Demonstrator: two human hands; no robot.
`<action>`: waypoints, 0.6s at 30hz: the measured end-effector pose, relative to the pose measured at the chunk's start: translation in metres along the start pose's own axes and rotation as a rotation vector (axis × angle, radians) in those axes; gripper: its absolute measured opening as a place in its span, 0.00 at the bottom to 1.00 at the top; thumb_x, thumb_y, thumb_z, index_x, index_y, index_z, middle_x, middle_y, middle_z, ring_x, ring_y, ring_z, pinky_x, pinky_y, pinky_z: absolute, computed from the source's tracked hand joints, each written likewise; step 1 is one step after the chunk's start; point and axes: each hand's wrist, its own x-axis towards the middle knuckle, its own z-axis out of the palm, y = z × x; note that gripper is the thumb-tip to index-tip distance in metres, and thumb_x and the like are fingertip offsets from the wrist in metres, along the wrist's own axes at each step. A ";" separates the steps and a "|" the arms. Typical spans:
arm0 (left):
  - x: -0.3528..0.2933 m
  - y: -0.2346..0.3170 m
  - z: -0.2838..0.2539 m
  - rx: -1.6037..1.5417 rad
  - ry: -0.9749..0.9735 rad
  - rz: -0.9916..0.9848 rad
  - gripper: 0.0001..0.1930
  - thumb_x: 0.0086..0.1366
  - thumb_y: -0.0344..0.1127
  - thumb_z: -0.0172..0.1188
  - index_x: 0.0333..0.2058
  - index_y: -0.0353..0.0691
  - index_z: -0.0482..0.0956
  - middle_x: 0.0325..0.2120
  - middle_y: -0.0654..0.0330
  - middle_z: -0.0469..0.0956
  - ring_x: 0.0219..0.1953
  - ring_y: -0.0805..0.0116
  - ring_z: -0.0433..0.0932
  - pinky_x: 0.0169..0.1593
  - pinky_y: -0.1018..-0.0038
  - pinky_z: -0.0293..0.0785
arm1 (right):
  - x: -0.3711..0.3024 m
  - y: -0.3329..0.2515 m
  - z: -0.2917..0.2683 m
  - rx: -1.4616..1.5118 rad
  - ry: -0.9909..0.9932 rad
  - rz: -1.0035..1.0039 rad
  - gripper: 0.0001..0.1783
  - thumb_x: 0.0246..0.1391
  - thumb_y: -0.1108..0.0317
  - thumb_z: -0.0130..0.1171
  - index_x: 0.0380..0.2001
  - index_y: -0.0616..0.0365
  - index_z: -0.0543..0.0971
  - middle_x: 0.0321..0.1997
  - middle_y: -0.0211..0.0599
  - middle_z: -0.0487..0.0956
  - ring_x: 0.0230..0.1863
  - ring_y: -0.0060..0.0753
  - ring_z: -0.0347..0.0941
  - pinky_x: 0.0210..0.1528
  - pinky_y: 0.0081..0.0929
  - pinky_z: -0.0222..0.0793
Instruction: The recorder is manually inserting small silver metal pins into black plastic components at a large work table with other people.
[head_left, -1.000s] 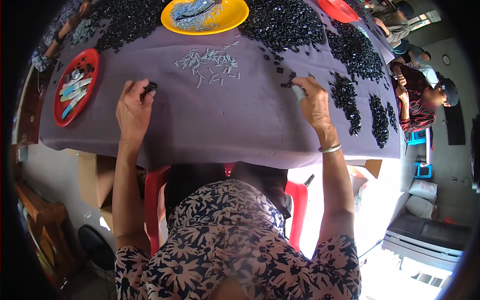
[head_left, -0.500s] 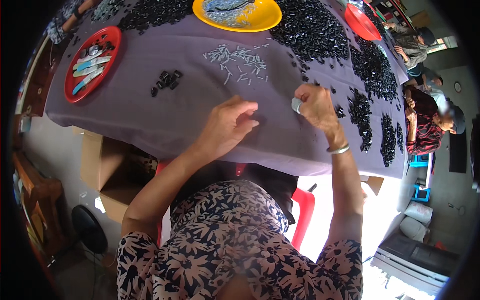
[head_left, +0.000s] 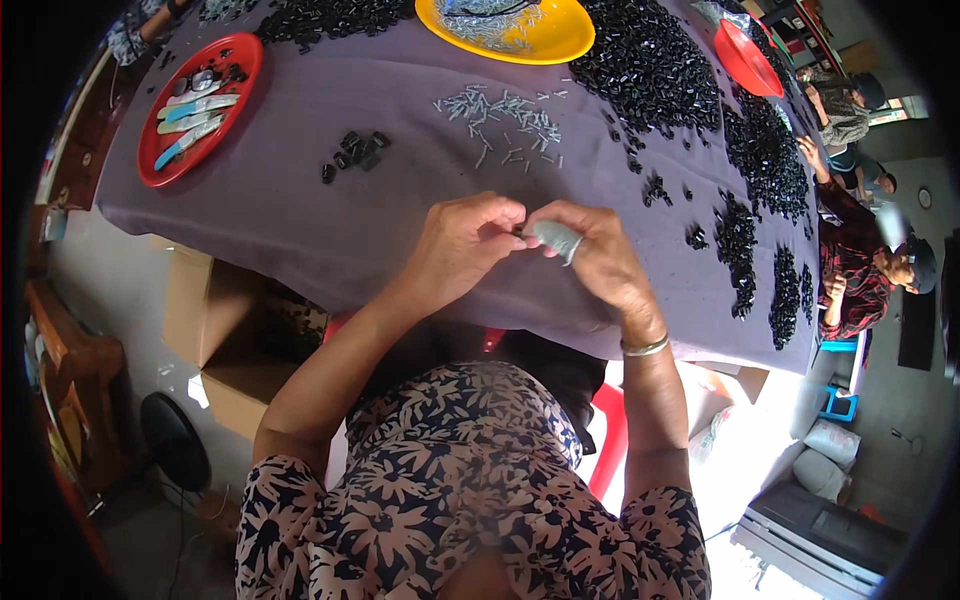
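Note:
My left hand and my right hand meet fingertip to fingertip above the near part of the table. Between the fingertips shows a small dark piece, pinched by the left thumb and forefinger. Close against it, the right fingers are pressed together; what they hold is hidden. Grey-white tape wraps one right finger. Beyond the hands lies a loose scatter of thin clear sticks. A small group of shiny black pieces rests to the left of those sticks.
A red tray with blue-and-white handled tools stands at the left. At the back is a yellow plate of clear sticks. Large heaps of black pieces spread right, near a red bowl. Other people sit along the right side.
My right hand has come left and down from beside the black pieces to meet my left hand. The left thumb and forefinger, apart before, have closed on a small dark piece.

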 end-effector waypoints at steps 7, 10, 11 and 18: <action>0.007 -0.004 -0.003 0.499 -0.057 0.198 0.08 0.48 0.29 0.68 0.30 0.44 0.82 0.27 0.66 0.77 0.33 0.63 0.74 0.39 0.66 0.69 | 0.057 0.020 -0.045 -0.174 0.258 0.343 0.07 0.55 0.74 0.56 0.34 0.61 0.83 0.26 0.28 0.79 0.23 0.16 0.71 0.23 0.16 0.71; 0.007 -0.008 -0.008 0.491 -0.023 0.168 0.07 0.49 0.31 0.68 0.29 0.47 0.83 0.29 0.68 0.77 0.37 0.68 0.73 0.43 0.68 0.65 | 0.076 0.015 -0.045 -0.204 0.187 0.440 0.08 0.53 0.73 0.57 0.33 0.61 0.84 0.24 0.28 0.78 0.21 0.17 0.72 0.20 0.17 0.71; 0.007 -0.007 -0.011 0.516 -0.067 0.173 0.07 0.49 0.31 0.68 0.29 0.47 0.84 0.29 0.68 0.76 0.38 0.68 0.73 0.44 0.68 0.64 | 0.080 0.012 -0.044 -0.227 0.168 0.491 0.07 0.53 0.72 0.58 0.32 0.61 0.84 0.24 0.28 0.78 0.21 0.16 0.71 0.20 0.16 0.71; 0.010 -0.008 -0.019 0.514 -0.173 0.206 0.08 0.51 0.31 0.69 0.32 0.47 0.83 0.30 0.69 0.76 0.38 0.69 0.72 0.48 0.68 0.61 | 0.090 0.016 -0.051 -0.152 0.067 0.562 0.07 0.53 0.69 0.60 0.30 0.60 0.83 0.21 0.26 0.77 0.19 0.14 0.69 0.18 0.14 0.67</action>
